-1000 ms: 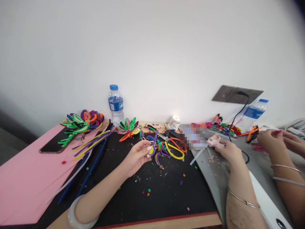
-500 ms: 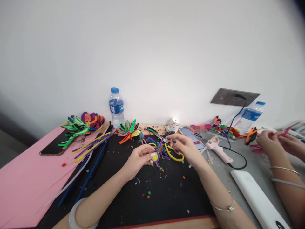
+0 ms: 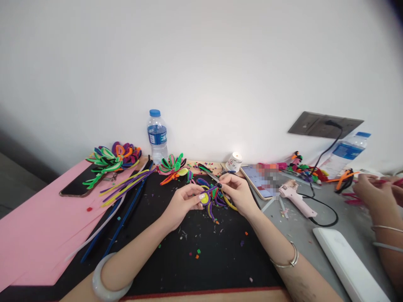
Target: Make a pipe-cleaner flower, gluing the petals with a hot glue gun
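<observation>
- The yellow disc rimmed in purple (image 3: 205,198), with a purple strand running off it, is held just above the black mat (image 3: 220,260), somewhat nearer the mat's back edge than its red-trimmed front edge.
- The left hand (image 3: 181,206) pinches the disc's rim between thumb and fingers; the right hand (image 3: 239,193) pinches the strand's far end with thumb and fingertips.
- Behind and below the hands lies a tangle of coloured fuzzy stems (image 3: 211,212), with scissors (image 3: 209,173) just beyond.
- At the bench's back edge stands a white paper cup (image 3: 234,162), printed with a red emblem and small dark characters too fine to read.
- Right of the mat, on the grey surface, lie a phone (image 3: 256,180) with a lit, partly pixelated screen and a pale pink glue gun (image 3: 296,199); no lettering is readable on either.
- By the wall, left of centre, a water bottle (image 3: 157,136) wears a blue label with white lettering, cut off by the curve.
- A similar bottle (image 3: 346,152) leans near the back edge at right, its label unreadable.
- At the right border, a co-worker's hand (image 3: 374,192) holds something pink.
</observation>
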`<state>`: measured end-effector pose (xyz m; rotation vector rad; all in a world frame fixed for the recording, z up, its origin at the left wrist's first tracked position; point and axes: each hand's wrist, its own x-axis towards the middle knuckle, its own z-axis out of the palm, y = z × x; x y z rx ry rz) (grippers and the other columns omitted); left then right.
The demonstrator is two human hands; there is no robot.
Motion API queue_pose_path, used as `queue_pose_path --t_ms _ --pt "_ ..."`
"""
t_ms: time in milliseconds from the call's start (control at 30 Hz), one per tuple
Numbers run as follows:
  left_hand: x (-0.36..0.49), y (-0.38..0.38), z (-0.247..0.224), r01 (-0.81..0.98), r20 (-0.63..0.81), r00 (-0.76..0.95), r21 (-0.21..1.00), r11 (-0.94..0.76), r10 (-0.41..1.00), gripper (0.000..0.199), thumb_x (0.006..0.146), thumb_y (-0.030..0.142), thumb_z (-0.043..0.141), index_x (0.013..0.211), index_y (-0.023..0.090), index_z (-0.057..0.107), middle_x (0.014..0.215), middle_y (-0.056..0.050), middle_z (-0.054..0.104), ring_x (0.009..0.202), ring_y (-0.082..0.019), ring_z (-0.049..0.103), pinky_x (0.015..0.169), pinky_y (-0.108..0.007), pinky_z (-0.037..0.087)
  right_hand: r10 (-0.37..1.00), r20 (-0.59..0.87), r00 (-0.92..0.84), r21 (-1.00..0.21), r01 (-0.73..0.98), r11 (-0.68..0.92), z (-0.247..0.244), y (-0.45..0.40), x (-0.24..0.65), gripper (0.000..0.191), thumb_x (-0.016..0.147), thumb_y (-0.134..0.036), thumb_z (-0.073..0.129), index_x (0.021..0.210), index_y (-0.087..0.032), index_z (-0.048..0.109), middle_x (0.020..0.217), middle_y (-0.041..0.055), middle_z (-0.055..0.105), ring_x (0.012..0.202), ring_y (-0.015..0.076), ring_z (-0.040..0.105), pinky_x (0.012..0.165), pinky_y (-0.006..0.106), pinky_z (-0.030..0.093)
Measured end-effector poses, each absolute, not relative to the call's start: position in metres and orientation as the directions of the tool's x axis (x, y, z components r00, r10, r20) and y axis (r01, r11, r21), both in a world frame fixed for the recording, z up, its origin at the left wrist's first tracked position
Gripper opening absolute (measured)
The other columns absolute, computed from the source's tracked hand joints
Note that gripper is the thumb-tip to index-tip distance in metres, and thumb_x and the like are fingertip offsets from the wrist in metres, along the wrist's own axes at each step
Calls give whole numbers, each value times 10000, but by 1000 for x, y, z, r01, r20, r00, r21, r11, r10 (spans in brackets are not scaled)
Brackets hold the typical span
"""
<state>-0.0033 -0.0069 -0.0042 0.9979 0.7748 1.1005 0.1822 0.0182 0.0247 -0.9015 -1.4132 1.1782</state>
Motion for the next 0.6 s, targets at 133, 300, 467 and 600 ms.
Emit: queue_pose_path --t_ms 133,300,467,600 --pt "-4 -6 -5 -339 -31 263 933 122 964 179 702 251 654 854 170 606 774 -4 587 600 -85 531 614 -254 494 938 304 -166 -953 -37 302 19 16 182 106 681 -224 673 636 -178 589 762 8 547 691 129 507 624 253 397" --pt "-6 -4 -7 -338 -14 224 937 91 975 186 719 252 638 883 176 591 761 2 590 598 -80 528 647 -269 501 932 327 -154 -944 -19 328 14 14 179 108 683 -216 666 631 -182 578 754 11 535 712 142 505 643 265 401" --pt "-6 -3 -8 -351 -20 200 932 91 980 189 719 250 638 889 186 586 756 11 583 599 -79 536 661 -277 500 924 338 -180 -938 20 347 13 12 177 105 697 -192 648 622 -179 576 753 14 529 706 139 501 636 268 401" --pt "-6 -3 -6 -380 -32 189 919 103 982 196 707 257 649 883 193 593 728 21 569 591 -75 535 660 -268 496 922 337 -190 -933 61 354 14 10 176 101 699 -176 640 621 -177 576 764 19 523 700 137 500 601 259 400"
